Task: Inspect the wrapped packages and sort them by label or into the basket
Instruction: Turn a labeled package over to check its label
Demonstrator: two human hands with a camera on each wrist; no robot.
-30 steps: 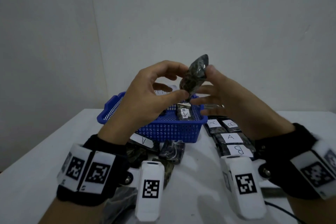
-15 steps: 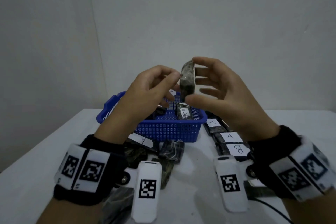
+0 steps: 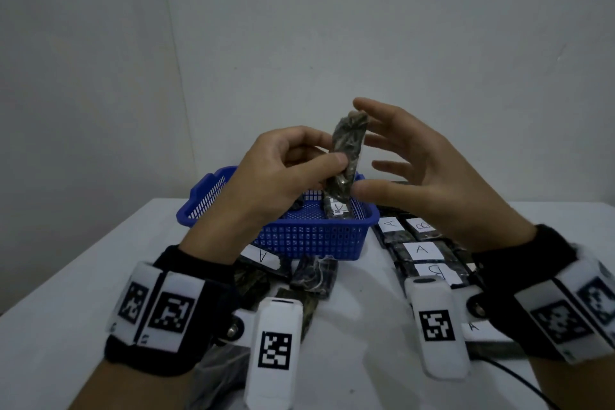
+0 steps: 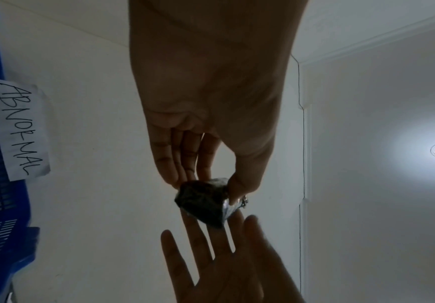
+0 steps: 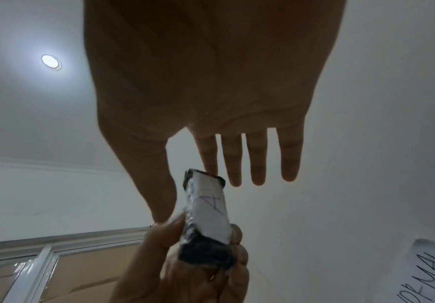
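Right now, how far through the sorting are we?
Partly done: labelled packages lie in rows right of the blue basket, and one sits inside it. In hand: the left hand pinches a package marked A; the right hand is open beside it. Left: several loose packages in front of the basket.

White, smooth tabletop (image 3: 83,293), set against a pale wall. Directly on it:
- blue perforated plastic basket (image 3: 309,238), rectangular, toward the rear centre;
- right of the basket, a tight group of dark foil-wrapped packages with white paper labels: "A" (image 3: 392,224), "B" (image 3: 423,226), "A" (image 3: 422,249), "B" (image 3: 436,271), lying flat and touching one another;
- in front of the basket, a loose cluster of dark wrapped packages (image 3: 314,275), one with an "A" label (image 3: 261,256);
- near the right front, a thin black cable (image 3: 519,376).
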